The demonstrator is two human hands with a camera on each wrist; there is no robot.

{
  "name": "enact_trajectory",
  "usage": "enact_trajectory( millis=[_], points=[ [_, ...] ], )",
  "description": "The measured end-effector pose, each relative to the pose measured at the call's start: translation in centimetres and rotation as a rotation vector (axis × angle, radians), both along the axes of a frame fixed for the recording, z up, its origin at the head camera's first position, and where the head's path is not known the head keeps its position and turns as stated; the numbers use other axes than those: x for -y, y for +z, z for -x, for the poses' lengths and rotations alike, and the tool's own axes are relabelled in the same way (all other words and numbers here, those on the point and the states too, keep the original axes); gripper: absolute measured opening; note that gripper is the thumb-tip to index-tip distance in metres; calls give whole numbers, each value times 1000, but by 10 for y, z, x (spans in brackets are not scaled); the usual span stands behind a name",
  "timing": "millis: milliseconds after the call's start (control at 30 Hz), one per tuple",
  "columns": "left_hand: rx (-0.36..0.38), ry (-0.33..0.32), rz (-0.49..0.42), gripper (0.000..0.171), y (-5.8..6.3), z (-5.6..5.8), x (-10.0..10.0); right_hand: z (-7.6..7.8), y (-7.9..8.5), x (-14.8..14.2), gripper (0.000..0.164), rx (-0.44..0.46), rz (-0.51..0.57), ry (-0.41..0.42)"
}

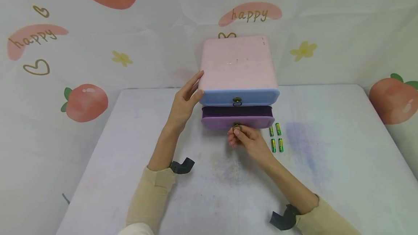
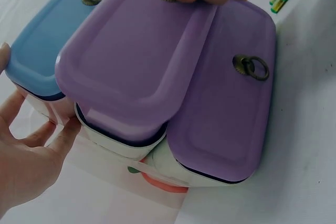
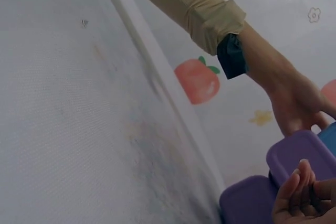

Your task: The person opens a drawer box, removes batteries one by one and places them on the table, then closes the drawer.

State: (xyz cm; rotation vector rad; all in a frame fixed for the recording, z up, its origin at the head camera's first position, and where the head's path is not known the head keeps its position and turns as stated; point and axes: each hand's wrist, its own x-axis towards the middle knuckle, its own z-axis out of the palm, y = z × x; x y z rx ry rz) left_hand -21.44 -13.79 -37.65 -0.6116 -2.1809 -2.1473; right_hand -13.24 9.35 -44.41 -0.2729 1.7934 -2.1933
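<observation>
A small drawer cabinet [image 1: 240, 64] with a pink top stands at the back of the table. Its upper drawer with a blue front [image 1: 218, 98] sits closed, while the purple middle drawer [image 1: 217, 122] is pulled partway out. My right hand [image 1: 253, 144] pinches the brass ring pull [image 1: 236, 128] of that drawer between thumb and fingers. With extended fingers, my left hand [image 1: 182, 106] rests against the cabinet's left side, thumb close to the blue front's edge. Below, the left wrist view shows a closed purple bottom drawer [image 2: 220, 119] with its own ring, hidden in the head view.
Several green-and-gold batteries [image 1: 273, 145] lie on the white table [image 1: 343, 155], just right of the open drawer and close to my right hand. Behind the cabinet hangs a white printed cloth [image 1: 156, 28]. Dark bands [image 1: 284, 218] wrap both wrists.
</observation>
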Motion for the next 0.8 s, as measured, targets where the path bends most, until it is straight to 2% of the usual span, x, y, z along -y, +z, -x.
enact_trajectory(
  millis=[800],
  points=[
    [-16, 33, -28, 52, -2, -1, -3, 22, 1, 5, 31, 11, -3, -33]
  ],
)
